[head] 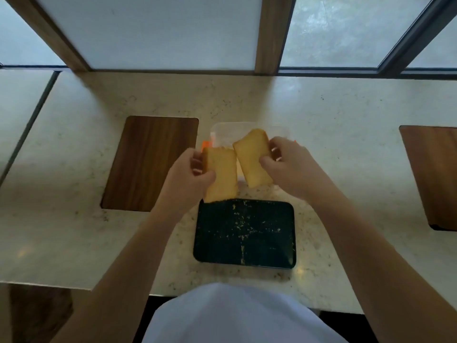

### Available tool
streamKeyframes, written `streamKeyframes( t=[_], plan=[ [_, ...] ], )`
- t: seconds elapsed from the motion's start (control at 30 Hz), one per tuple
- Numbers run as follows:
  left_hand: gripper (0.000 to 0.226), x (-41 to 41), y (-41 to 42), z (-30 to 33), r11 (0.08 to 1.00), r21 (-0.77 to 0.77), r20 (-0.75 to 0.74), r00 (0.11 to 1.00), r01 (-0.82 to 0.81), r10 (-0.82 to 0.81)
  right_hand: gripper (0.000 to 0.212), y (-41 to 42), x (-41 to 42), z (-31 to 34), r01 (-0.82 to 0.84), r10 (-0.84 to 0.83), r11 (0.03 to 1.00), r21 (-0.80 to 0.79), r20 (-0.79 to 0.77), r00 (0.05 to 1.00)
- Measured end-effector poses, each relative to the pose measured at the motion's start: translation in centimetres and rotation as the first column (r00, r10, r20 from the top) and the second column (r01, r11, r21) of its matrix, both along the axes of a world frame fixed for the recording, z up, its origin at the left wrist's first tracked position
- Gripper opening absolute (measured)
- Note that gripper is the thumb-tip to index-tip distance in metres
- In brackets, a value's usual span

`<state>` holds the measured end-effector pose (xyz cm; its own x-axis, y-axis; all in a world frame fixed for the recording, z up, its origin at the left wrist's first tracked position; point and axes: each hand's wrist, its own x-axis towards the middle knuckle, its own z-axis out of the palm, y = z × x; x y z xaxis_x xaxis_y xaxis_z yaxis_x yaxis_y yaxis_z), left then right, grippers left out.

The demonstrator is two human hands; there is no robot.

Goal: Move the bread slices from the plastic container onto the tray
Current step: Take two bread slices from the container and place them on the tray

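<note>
Pale stone desk [346, 144] under windows: each hand's grip is pinched on a light, soft, crumbly bread slice, left slice [221, 174], right slice [252, 158], edge-held, beyond the empty black tray [244, 233], above the plastic container [222, 129].

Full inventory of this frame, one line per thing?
bread slices: 2, golden yellow, one in each hand, held above the container and the tray's far edge
plastic container: 1, clear, orange clip, beyond tray
tray: 1, black, crumb-strewn, no bread on it
wooden boards: 2, dark brown, left and right edge
countertop: 1, beige stone
left hand: 1, gripping left slice
right hand: 1, gripping right slice
</note>
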<state>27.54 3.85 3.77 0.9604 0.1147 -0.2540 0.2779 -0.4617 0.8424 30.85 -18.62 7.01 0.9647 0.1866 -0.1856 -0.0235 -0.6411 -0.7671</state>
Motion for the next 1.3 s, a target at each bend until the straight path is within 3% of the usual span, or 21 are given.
streamKeyframes(
  t=[0.17, 0.23, 0.3, 0.47, 0.7, 0.93, 1.13, 1.3],
  plan=[
    [0.024, -6.5, 2.2, -4.3, 0.986, -0.099, -0.175, 0.978, -0.136, 0.117, 0.005, -0.2, -5.4, -5.6, 0.032, -0.009, 0.996, 0.084, -0.262, 0.965],
    [0.024, -8.5, 3.0, -6.7, 0.954, -0.171, -0.301, 0.935, -0.245, 0.186, 0.003, 0.0, -6.3, -8.4, 0.012, -0.013, 1.000, -0.004, -0.355, 0.935],
    [0.030, -10.3, 3.9, -8.6, 0.932, -0.193, -0.378, 0.899, -0.309, 0.220, 0.016, 0.7, -6.5, -10.8, -0.054, 0.008, 0.993, -0.100, -0.410, 0.912],
    [0.038, -12.0, 5.4, -10.6, 0.929, -0.148, -0.333, 0.902, -0.339, 0.276, 0.042, 3.5, -4.7, -14.3, -0.145, 0.051, 0.979, -0.144, -0.515, 0.856],
    [0.033, -12.1, 6.5, -10.9, 0.939, -0.107, -0.246, 0.924, -0.327, 0.294, 0.040, 6.4, -2.4, -17.0, -0.235, 0.130, 0.967, -0.101, -0.597, 0.792],
    [0.029, -11.7, 7.2, -11.3, 0.953, -0.062, -0.236, 0.932, -0.297, 0.275, 0.035, 8.0, -1.1, -18.3, -0.314, 0.162, 0.910, -0.269, -0.468, 0.869],
    [0.030, -11.0, 7.1, -11.7, 0.973, -0.012, -0.223, 0.949, -0.229, 0.221, 0.053, 8.3, -2.4, -18.0, -0.462, 0.380, 0.691, -0.556, -0.265, 0.886],
    [0.030, -10.7, 7.0, -11.9, 0.980, 0.005, -0.193, 0.962, -0.199, 0.196, 0.068, 7.8, -4.7, -17.7, -0.407, 0.452, 0.653, -0.638, -0.103, 0.886]
  ],
)
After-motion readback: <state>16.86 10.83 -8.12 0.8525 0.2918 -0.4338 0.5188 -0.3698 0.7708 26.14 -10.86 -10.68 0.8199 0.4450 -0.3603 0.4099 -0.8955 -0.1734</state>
